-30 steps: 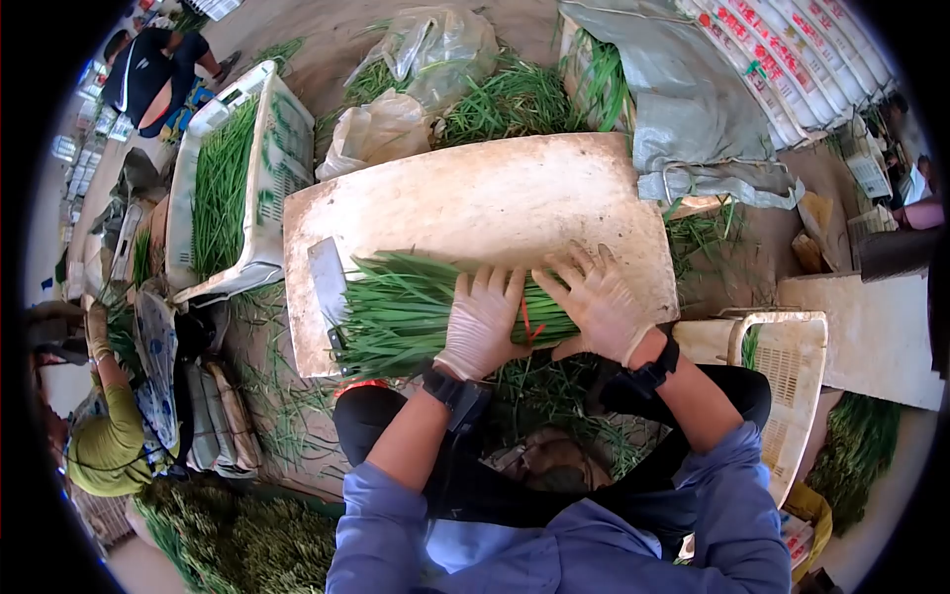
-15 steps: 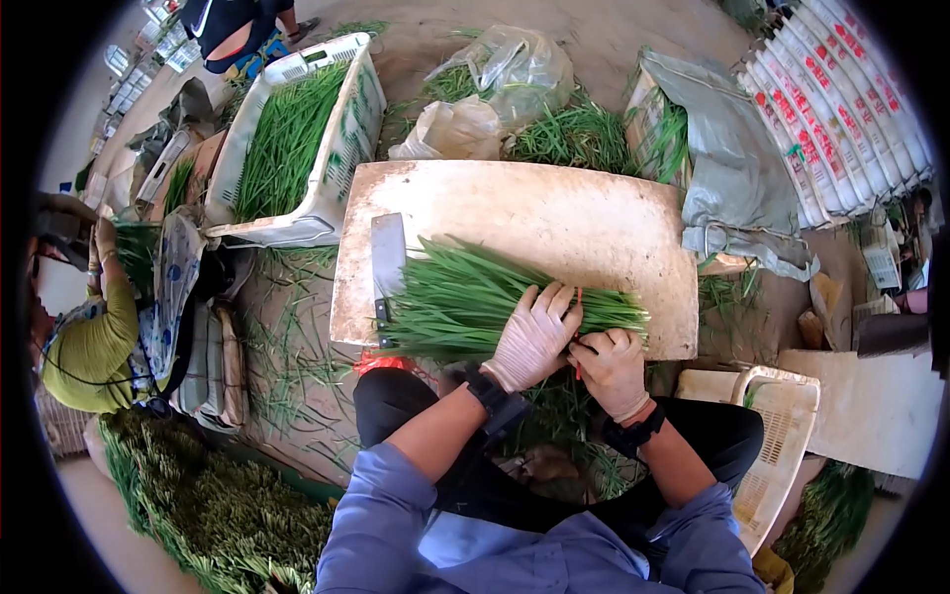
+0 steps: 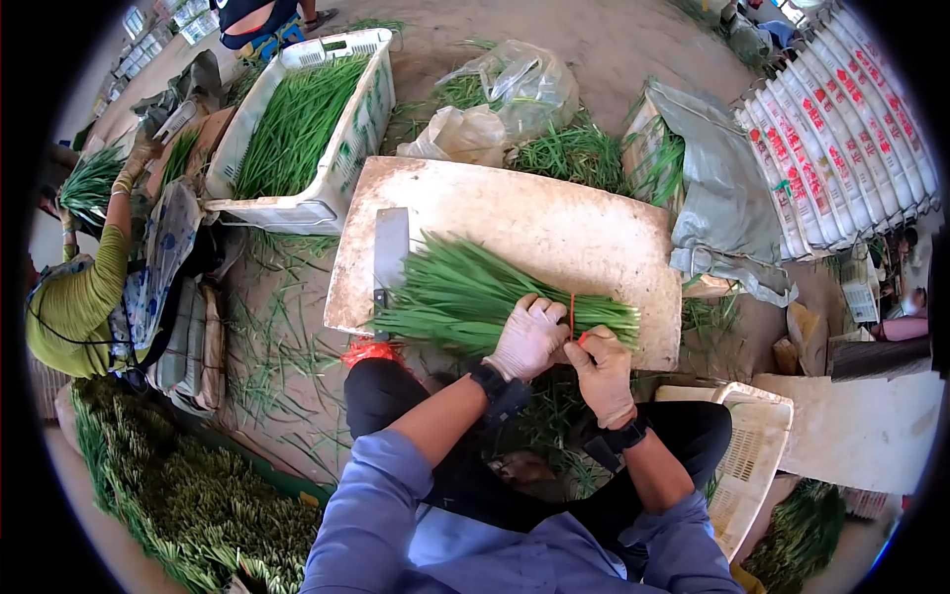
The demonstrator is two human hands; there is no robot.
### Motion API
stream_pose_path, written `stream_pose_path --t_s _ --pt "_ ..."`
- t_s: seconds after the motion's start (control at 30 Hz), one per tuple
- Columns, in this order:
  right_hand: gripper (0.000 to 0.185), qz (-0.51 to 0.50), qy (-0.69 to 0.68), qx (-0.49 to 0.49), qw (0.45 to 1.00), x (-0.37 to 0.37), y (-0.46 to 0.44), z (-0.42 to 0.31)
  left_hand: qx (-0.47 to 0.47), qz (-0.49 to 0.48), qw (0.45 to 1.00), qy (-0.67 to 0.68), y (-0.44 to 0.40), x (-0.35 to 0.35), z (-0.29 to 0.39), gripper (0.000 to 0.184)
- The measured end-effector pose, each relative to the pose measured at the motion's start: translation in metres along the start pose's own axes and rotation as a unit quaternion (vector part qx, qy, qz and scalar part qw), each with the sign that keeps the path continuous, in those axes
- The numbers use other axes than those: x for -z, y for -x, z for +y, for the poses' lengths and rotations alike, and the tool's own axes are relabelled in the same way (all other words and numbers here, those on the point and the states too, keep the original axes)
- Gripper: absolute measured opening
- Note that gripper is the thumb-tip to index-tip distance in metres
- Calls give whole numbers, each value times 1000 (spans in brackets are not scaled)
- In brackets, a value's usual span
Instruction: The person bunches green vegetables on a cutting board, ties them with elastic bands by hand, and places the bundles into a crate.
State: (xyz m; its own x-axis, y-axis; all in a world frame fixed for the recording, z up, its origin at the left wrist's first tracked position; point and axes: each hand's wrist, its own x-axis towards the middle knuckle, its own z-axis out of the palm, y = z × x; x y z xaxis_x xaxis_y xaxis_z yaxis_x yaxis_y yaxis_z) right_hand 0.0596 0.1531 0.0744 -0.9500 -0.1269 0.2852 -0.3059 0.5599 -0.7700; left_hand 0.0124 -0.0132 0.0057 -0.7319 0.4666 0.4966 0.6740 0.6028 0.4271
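A bunch of garlic chives (image 3: 465,297) lies across a worn, pale board (image 3: 515,203), its cut ends to the right. Around the bunch, near those ends, runs a thin red tie (image 3: 572,309). My left hand (image 3: 529,339), in a thin glove, is closed against the near side of the bunch, just left of the tie. Gloved as well, my right hand (image 3: 602,371) pinches the red tie at the near edge; its fingertips almost meet my left hand. A cleaver (image 3: 390,243) rests at the board's left, its handle partly under the leaves.
Behind left stands a white crate (image 3: 213,163) full of chives. Plastic bags (image 3: 529,89) and loose chives lie beyond the board. A grey sheet (image 3: 727,178) covers a box at right. A co-worker (image 3: 84,307) sits at left, above a large chive pile (image 3: 178,495).
My left hand has slid off the top of the bunch to its near side, fingers now curled. More of the red tie shows. The co-worker at left now holds up some greens.
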Motion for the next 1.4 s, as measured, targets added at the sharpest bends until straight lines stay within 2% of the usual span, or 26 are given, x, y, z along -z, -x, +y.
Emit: stream_pose_path --t_s 0.1,0.13,0.17,0.23,0.33,0.43,0.47,0.53,0.6,0.63,0.7,0.77,0.8,0.9,0.93,1.03,1.07,1.1,1.17,1.2,1.23,1.27,1.3,1.4 --pt "17 -23 16 -53 998 6 -12 3 39 -23 999 -5 -5 3 7 24" --pt "17 -27 -97 -166 981 5 -16 5 50 -17 998 26 -6 0 4 25" --pt "20 -5 -177 -209 962 3 -18 23 39 -3 999 33 -6 -5 -1 26" --pt "23 -11 -167 -216 962 11 -32 25 28 14 999 29 -8 -1 1 23" --pt "27 -110 -167 -257 945 18 -48 5 58 34 993 94 -7 4 3 17" --pt "31 -124 -289 -270 910 5 -53 12 81 38 993 81 -8 0 5 13" --pt "31 -130 -291 -281 905 5 -56 13 79 37 993 83 -7 0 4 13" --pt "32 -133 -296 -285 902 -4 -55 23 75 34 993 89 -4 -5 0 14" --pt "36 -109 -252 -282 919 -17 -45 4 84 18 996 -7 -6 -14 -4 14" --pt "35 -78 -72 -24 994 -24 -32 -4 88 10 995 -55 -7 -19 -9 14" --pt "31 -67 -26 54 996 -18 -16 -34 98 -48 993 -46 -3 -23 -12 17" --pt "28 -92 2 6 996 -7 2 -24 84 -86 991 -63 -12 -2 -2 19" --pt "28 -106 19 36 994 -4 3 -23 92 -90 989 -67 -13 -3 0 21" --pt "28 -93 1 -9 996 -2 2 -12 54 -13 994 -93 -7 2 1 22" --pt "30 -106 -65 -79 989 -1 3 -7 61 -76 992 -75 -9 14 7 21" --pt "32 -152 -70 -63 984 7 2 -2 29 -35 998 -39 -20 26 16 44" --pt "30 -176 -82 -53 979 7 4 7 39 -106 991 -75 -23 28 13 69" --pt "30 -180 -63 -23 981 10 2 6 21 -123 984 -129 -22 24 5 89" --pt "30 -189 -19 41 981 22 -14 0 69 -198 965 -156 -27 28 -2 109" --pt "29 -172 -35 15 984 26 -22 -4 88 -243 950 -173 -32 31 -4 128" --pt "41 -177 -4 46 983 32 -27 9 102 -253 944 -184 -30 23 -9 125" --pt "54 -174 128 90 972 36 -32 12 82 -237 946 -207 -25 18 -12 111" --pt "69 -168 256 133 943 39 -38 10 63 -220 946 -231 -21 13 -15 97" --pt "98 -219 433 174 857 30 -45 38 56 -176 955 -232 -14 0 -23 60"
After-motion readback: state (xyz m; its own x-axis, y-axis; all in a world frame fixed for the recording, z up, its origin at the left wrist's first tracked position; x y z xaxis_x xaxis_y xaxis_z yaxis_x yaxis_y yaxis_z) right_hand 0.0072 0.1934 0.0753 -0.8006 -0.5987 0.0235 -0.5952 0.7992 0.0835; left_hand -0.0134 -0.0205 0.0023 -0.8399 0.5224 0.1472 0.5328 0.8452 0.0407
